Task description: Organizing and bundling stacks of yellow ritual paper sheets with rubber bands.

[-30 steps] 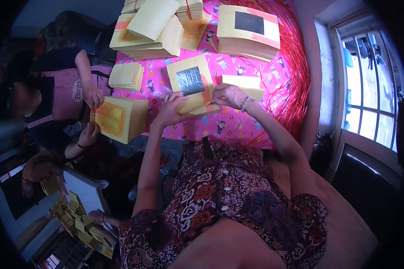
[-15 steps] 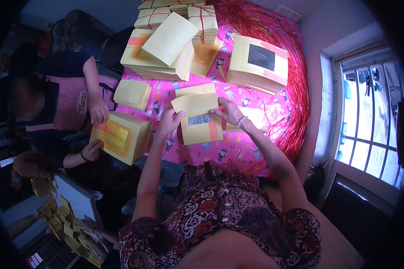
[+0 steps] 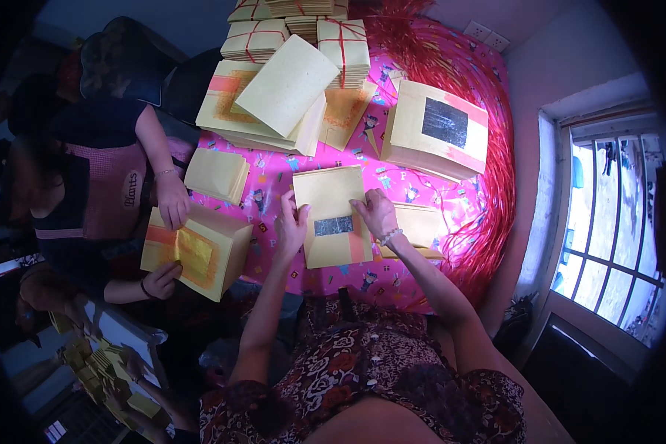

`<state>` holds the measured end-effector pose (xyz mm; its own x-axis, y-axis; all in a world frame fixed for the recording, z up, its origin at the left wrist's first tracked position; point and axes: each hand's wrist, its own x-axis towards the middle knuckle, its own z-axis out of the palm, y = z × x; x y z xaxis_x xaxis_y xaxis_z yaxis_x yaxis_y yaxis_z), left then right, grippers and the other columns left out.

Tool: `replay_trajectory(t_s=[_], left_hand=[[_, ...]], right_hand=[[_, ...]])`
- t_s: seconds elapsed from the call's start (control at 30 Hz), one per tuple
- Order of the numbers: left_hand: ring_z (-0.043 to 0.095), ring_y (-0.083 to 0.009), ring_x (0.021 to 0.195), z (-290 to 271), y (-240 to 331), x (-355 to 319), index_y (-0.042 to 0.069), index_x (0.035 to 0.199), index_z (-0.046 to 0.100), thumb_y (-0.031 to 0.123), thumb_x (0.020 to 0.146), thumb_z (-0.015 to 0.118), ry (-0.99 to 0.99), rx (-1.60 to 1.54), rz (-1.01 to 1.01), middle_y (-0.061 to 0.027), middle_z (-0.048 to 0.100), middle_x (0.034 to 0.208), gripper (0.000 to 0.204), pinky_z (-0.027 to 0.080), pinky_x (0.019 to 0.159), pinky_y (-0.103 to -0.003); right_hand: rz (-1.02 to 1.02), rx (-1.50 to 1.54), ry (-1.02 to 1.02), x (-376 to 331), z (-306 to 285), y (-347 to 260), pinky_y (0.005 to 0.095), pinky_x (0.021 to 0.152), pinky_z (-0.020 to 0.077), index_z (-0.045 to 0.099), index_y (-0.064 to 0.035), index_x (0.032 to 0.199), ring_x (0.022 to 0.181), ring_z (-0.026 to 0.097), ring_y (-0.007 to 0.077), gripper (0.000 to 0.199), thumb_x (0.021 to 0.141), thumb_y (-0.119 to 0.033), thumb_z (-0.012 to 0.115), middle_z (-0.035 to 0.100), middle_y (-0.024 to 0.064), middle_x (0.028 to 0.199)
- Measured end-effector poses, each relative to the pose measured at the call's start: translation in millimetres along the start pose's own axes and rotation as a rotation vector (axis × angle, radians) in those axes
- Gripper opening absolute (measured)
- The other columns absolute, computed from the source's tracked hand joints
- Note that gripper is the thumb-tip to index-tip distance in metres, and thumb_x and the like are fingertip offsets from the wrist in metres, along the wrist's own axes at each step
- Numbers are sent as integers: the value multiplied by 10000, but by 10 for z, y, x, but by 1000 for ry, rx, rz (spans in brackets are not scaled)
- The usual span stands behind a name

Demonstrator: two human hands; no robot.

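Observation:
A small stack of yellow paper sheets (image 3: 331, 194) with a silver foil square and an orange band lies on the pink patterned cloth (image 3: 274, 177) in front of me. My left hand (image 3: 291, 220) presses on its left edge. My right hand (image 3: 377, 212) grips its right edge, a beaded bracelet on that wrist. Another thin stack of yellow paper (image 3: 419, 224) lies under my right wrist.
A person at the left holds a thick yellow stack with a gold square (image 3: 194, 250). A small plain stack (image 3: 216, 175) lies beside them. Large stacks (image 3: 440, 129) and string-tied bundles (image 3: 343, 41) fill the far side. Red tassels (image 3: 488, 222) edge the cloth; a window is at the right.
The paper I held up has come down flat onto the cloth, and both my hands now rest on its side edges. The view has tilted further forward.

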<state>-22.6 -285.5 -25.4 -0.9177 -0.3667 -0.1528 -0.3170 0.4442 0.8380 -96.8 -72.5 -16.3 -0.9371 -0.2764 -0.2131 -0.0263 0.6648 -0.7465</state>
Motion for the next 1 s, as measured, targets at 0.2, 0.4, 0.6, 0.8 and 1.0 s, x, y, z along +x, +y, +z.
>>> replay_trajectory(t_s=[0.2,0.4,0.6,0.8,1.0], left_hand=[[593,-237,583,38,28,31,84,1221,402,141,839,631,78,24,21,-77,546,686,449,438,528,-370],[610,-249,595,36,73,41,102,1201,414,159,826,646,78,58,-80,-75,587,660,445,443,542,-386],[616,-266,610,87,65,52,107,1161,425,195,814,662,123,76,-150,-89,621,698,429,450,586,-416],[612,-306,609,108,88,55,115,1122,423,192,822,648,141,111,-143,-99,614,702,383,443,577,-432],[605,-352,724,140,80,83,99,956,503,161,822,623,80,315,-82,-124,614,772,190,444,621,-459]], right_hand=[[-15,-34,56,32,65,31,401,561,412,478,8,700,593,498,295,380,803,-295,684,500,144,684],[54,-94,1,41,64,18,426,601,460,512,17,780,644,566,351,343,813,-290,662,552,194,752],[92,-113,33,66,72,23,418,541,419,507,11,679,552,522,324,414,798,-348,676,531,174,636],[221,-169,-104,152,-5,-90,418,632,484,585,8,715,665,610,334,385,779,-360,680,601,189,693],[193,-196,-81,187,41,-21,424,610,476,592,-4,667,620,602,339,398,762,-375,696,600,188,647]])
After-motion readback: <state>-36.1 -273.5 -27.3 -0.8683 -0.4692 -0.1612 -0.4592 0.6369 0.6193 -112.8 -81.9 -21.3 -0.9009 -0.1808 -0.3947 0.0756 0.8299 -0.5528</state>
